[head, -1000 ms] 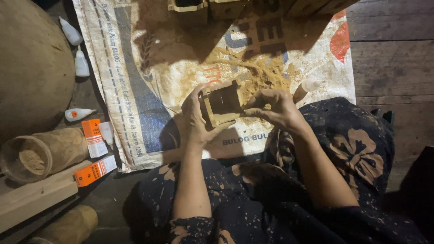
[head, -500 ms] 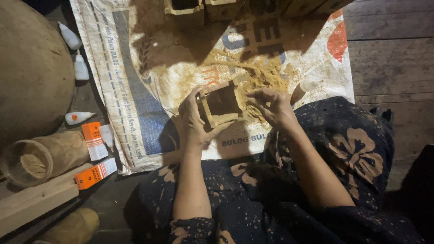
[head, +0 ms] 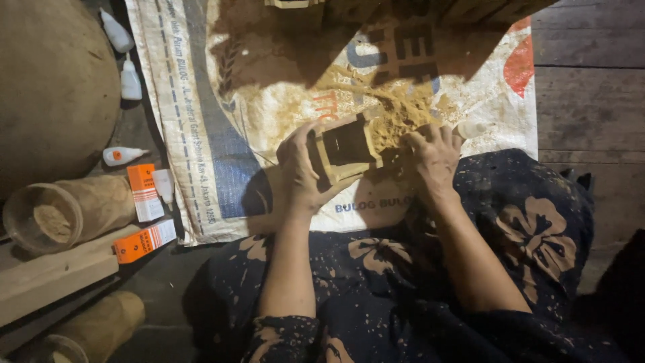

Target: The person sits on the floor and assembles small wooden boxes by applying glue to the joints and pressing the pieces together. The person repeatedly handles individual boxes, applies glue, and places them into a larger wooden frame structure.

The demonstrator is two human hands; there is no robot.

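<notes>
On the dark plank floor (head: 591,101) lies a white woven plastic sack (head: 222,134). Our left hand (head: 302,176) grips the small open wooden box frame (head: 346,144), fingers wrapped around it; our right hand (head: 435,156) presses spread fingers into tan sawdust (head: 396,117). Next, we judge, sawdust must be packed against the frame.

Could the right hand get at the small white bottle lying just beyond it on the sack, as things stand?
Probably yes. The right hand rests at the small wooden box, and the white bottle lies close by its fingertips on the woven sack, with only loose sawdust beside it and nothing between them.
</notes>
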